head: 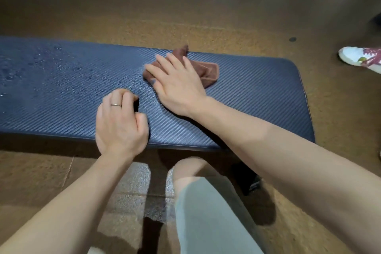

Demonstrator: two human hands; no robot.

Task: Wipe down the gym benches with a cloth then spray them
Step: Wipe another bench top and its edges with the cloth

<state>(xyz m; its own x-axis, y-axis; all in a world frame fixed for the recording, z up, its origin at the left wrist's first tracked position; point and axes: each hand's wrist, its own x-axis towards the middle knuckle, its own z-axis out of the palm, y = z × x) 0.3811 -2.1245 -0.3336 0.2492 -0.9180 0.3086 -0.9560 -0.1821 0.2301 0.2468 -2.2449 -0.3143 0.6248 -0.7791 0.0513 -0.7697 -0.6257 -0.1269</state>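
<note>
Left hand [121,121] curled on bench [257,97]; right hand [177,80] flattens cloth [208,72].

Dim warm light, glare patch on floor [142,198], soft shadows under bench [257,97], wide-angle edge blur.
</note>
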